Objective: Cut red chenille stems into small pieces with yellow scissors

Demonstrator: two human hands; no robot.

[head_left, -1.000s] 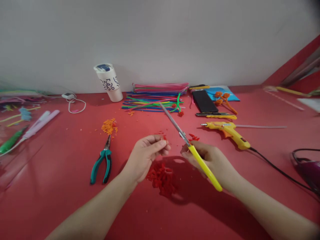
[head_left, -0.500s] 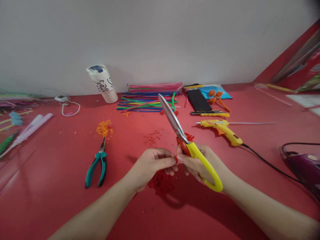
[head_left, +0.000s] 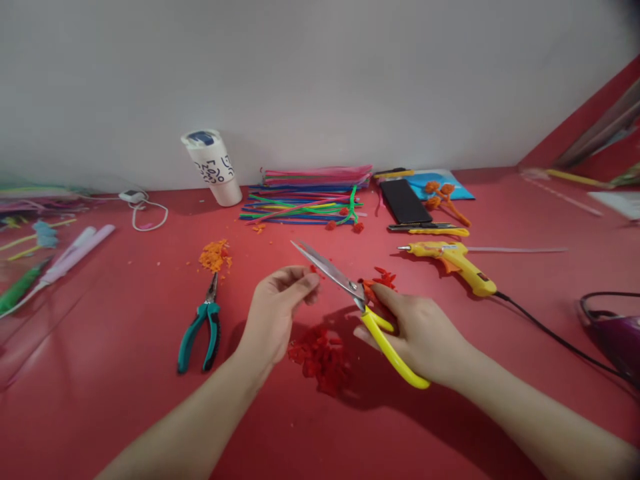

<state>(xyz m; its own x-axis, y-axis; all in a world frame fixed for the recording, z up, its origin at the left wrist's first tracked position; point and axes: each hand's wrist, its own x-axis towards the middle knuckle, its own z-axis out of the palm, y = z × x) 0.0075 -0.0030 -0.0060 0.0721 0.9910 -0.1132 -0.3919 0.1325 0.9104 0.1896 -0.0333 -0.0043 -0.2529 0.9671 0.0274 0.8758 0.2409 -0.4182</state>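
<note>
My right hand is closed round a pair of scissors with yellow handles, their blades pointing up and left and slightly apart. Its fingers hide part of the handles. My left hand pinches a small red fuzzy piece between thumb and fingertips, close to the blade tips. Below the blades lies a pile of red fuzzy pieces. More red pieces show just beyond my right hand; whether it holds them, I cannot tell.
Pliers lie left, beside orange scraps. Behind are a white tumbler, coloured pipe cleaners and a black phone. A yellow glue gun trails its cord rightward, near a purple object.
My hands have moved apart. The scissors have swung lower, from steeply upright to a flatter slant, with the blades now near the piece in my left hand. The red pile is more exposed.
</note>
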